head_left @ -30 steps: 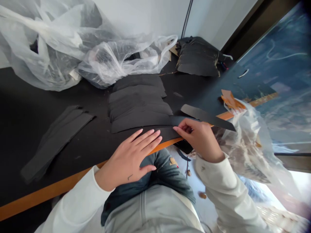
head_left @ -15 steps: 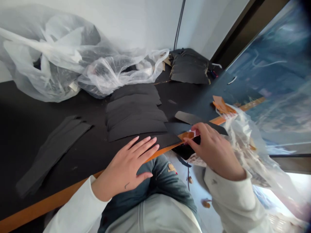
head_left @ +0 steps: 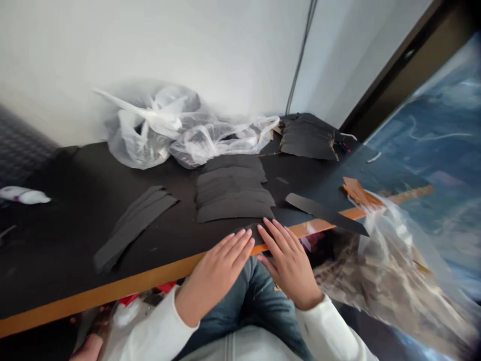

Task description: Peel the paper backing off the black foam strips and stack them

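Observation:
My left hand [head_left: 221, 268] lies palm down at the table's front edge, fingers stretched out together. Beside it my right hand [head_left: 291, 265] is also flat, its fingers extended and thumb apart. The fingertips of both rest on a black strip [head_left: 252, 229], mostly covered by them; its material is hard to make out. Just beyond the fingers sits an overlapping stack of black pieces [head_left: 233, 195]. Another black strip [head_left: 323, 213] lies to the right, its end sticking out past the table edge.
Several black strips [head_left: 135, 225] lie fanned on the left of the dark table [head_left: 56, 271]. Plastic bags [head_left: 150, 125] and another black stack [head_left: 310, 138] stand along the wall. A white bottle [head_left: 26, 195] lies far left. A clear bag [head_left: 394, 260] hangs at the right edge.
My right hand has left its pinch at the table edge and moved left, now flat beside my left hand. The view has shifted, showing more of the table's left side.

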The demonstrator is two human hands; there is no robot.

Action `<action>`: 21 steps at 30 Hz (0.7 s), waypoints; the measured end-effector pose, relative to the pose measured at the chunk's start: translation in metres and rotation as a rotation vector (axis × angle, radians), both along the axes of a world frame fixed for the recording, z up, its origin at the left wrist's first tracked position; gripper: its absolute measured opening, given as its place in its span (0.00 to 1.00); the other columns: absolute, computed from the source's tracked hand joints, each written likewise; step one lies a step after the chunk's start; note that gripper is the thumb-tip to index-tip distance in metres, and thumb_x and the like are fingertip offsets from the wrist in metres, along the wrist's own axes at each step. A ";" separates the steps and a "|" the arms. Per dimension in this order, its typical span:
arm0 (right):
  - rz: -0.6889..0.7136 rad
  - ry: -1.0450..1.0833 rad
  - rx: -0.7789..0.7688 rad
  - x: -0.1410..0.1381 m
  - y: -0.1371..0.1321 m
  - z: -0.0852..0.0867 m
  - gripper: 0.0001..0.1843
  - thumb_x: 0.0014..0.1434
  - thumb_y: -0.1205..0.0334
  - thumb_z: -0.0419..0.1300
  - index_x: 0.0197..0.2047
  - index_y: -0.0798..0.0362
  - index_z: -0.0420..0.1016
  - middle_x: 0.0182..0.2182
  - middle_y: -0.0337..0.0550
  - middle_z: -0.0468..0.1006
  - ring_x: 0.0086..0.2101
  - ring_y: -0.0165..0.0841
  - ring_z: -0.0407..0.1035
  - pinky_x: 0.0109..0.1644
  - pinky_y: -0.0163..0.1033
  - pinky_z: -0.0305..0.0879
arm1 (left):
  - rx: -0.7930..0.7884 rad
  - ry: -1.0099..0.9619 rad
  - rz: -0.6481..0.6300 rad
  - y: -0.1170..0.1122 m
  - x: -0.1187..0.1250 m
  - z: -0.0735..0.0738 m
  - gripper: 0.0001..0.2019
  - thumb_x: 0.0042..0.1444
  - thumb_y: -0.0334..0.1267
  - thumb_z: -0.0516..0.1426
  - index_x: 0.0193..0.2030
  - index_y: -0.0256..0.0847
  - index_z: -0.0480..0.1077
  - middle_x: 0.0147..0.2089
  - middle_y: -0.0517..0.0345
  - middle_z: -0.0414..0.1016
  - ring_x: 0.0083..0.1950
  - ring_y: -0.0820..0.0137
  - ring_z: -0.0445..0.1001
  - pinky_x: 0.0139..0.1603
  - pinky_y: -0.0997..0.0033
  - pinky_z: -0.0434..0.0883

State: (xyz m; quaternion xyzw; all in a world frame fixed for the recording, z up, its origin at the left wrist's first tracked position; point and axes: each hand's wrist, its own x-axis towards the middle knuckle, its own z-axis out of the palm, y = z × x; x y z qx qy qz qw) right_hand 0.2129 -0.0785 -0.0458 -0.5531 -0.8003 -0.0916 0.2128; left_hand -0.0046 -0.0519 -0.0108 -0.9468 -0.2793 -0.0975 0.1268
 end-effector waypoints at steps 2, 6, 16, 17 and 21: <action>0.028 -0.019 0.021 0.002 0.000 -0.001 0.34 0.65 0.46 0.55 0.71 0.47 0.57 0.68 0.52 0.62 0.64 0.49 0.60 0.63 0.57 0.64 | 0.012 -0.022 0.043 -0.009 0.001 -0.003 0.23 0.70 0.30 0.42 0.69 0.31 0.59 0.72 0.49 0.58 0.71 0.63 0.61 0.69 0.62 0.67; 0.155 -0.048 0.081 0.005 -0.007 -0.001 0.33 0.64 0.48 0.57 0.70 0.45 0.59 0.68 0.53 0.60 0.65 0.50 0.59 0.60 0.57 0.66 | -0.008 -0.008 0.033 -0.018 -0.010 0.005 0.22 0.71 0.32 0.41 0.68 0.32 0.59 0.72 0.51 0.59 0.71 0.65 0.61 0.69 0.64 0.66; -0.159 0.164 0.293 0.066 -0.002 0.013 0.30 0.66 0.59 0.53 0.71 0.45 0.55 0.64 0.55 0.67 0.64 0.54 0.59 0.64 0.66 0.56 | 0.070 -0.074 0.357 0.030 -0.151 0.065 0.30 0.63 0.21 0.39 0.71 0.35 0.56 0.73 0.48 0.57 0.74 0.63 0.55 0.72 0.54 0.61; -0.208 0.149 0.284 0.077 0.004 0.012 0.29 0.68 0.58 0.51 0.71 0.47 0.56 0.64 0.56 0.67 0.64 0.54 0.59 0.64 0.66 0.55 | 0.064 -0.068 0.382 0.037 -0.165 0.060 0.31 0.62 0.21 0.39 0.70 0.35 0.59 0.72 0.47 0.59 0.73 0.62 0.57 0.71 0.53 0.61; -0.189 -0.012 0.169 0.119 0.020 -0.004 0.30 0.70 0.51 0.44 0.71 0.52 0.54 0.64 0.55 0.67 0.64 0.52 0.61 0.64 0.63 0.58 | -0.001 -0.002 0.366 0.051 -0.185 0.042 0.22 0.68 0.35 0.45 0.65 0.36 0.67 0.67 0.44 0.67 0.69 0.55 0.64 0.69 0.47 0.62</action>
